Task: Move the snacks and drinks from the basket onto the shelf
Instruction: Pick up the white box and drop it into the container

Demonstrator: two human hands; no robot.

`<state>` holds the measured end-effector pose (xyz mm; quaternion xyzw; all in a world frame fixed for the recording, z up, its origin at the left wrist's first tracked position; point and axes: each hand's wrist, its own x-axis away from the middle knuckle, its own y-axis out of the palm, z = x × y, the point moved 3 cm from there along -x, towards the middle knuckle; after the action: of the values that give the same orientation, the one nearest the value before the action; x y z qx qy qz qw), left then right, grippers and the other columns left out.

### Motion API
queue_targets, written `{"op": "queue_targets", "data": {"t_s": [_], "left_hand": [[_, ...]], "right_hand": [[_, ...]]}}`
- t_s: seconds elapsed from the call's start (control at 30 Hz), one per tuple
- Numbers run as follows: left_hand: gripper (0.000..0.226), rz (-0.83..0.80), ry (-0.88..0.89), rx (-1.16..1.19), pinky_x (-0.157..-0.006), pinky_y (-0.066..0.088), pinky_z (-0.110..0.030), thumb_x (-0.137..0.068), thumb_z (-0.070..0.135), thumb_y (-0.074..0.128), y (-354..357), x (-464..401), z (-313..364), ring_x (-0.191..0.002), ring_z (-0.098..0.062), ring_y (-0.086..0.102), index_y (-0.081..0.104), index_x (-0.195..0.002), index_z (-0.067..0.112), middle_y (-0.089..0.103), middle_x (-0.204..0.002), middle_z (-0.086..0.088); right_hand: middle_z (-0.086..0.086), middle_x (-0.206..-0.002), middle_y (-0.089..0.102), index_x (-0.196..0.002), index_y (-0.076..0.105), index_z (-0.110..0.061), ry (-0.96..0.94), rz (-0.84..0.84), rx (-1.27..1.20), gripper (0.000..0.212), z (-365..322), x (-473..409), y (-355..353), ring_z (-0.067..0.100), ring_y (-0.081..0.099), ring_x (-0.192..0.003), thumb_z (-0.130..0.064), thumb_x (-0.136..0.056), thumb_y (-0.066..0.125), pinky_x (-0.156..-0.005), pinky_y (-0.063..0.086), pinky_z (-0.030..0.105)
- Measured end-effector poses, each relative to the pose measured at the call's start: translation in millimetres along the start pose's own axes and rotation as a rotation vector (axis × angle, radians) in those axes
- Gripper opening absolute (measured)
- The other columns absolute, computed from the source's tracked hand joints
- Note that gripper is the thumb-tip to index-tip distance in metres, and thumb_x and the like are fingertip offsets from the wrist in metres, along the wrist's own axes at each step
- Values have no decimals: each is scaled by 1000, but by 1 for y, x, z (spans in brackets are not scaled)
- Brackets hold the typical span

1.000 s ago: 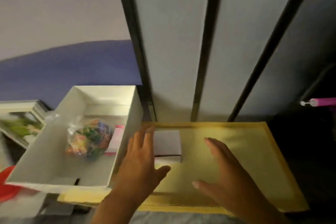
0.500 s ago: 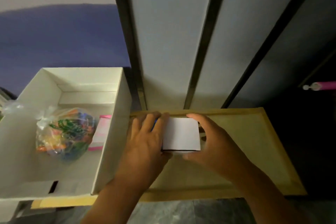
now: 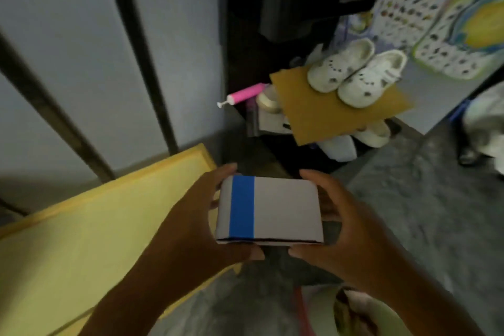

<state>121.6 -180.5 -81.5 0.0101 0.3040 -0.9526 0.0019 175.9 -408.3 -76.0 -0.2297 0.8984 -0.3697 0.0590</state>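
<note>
White card with one blue band down its left part: that is the small box (image 3: 268,210) you hold, and it is clear of every surface, in the air in front of you. Your left hand (image 3: 191,222) clamps its left end, thumb under the near edge and fingers curled over the far corner; your right hand (image 3: 345,229) clamps the right end the same way. The two hands are apart by the width of the box and both are closed on it.

The yellow board (image 3: 81,240) lies below and to the left of the box, and its visible part is bare. The box hangs past the board's right edge, over the grey floor (image 3: 409,213). Ahead stands a dark shelf unit (image 3: 245,35) holding a pair of white clogs (image 3: 357,71) on a sheet of brown cardboard (image 3: 327,114), with a pink tube (image 3: 245,95) sticking out beside them and more pale shoes below.

The basket is not in view here, so you cannot tell how much is left in it. Judging from this, you are mid-carry with one item: nothing that looks like a snack or drink shows on the shelf unit yet. Setting this box down remains, and then whatever the basket holds.
</note>
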Motion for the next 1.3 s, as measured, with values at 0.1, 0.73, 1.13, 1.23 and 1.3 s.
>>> {"op": "queue_targets", "data": {"t_s": [0.1, 0.73, 1.13, 1.23, 1.3], "left_hand": [[106, -153, 45, 52, -76, 40, 2, -50, 49, 93, 91, -20, 39, -113, 26, 38, 22, -127, 63, 39, -121, 47], [99, -529, 65, -173, -76, 40, -9, -57, 56, 87, 377, -45, -37, -114, 15, 37, 19, -129, 54, 26, -122, 44], [111, -519, -9, -323, -119, 21, -33, -67, 68, 72, 369, -26, -73, -147, -2, 2, 9, -153, 38, 0, -161, 22], [97, -412, -13, -300, -116, 28, -29, -77, 70, 63, 312, -34, -41, -142, 6, 9, 12, -153, 39, 2, -154, 31], [90, -321, -28, -284, -113, 35, -28, -79, 73, 57, 262, -36, -16, -141, 5, 18, 16, -152, 39, 9, -155, 28]], "right_hand": [[-35, -128, 47, -137, 18, -65, 147, 34, 44, 106, 78, 55, -56, -14, 49, -115, -48, -60, 90, -84, 49, 9], [-34, -115, 42, -117, 17, -71, 539, 1, -39, 93, 338, 150, -2, -2, 48, -111, -38, -64, 86, -80, 50, 19], [-30, -136, 37, -141, 28, -48, 505, -171, 69, 91, 346, 142, 30, 1, 38, -121, -73, -61, 64, -99, 45, 28], [-30, -141, 32, -144, 25, -46, 416, -145, 101, 86, 302, 117, 6, -2, 34, -128, -80, -69, 52, -101, 47, 28], [-34, -138, 25, -147, 21, -45, 324, -129, 110, 85, 256, 95, -13, -4, 31, -130, -78, -75, 52, -104, 46, 27]]}}
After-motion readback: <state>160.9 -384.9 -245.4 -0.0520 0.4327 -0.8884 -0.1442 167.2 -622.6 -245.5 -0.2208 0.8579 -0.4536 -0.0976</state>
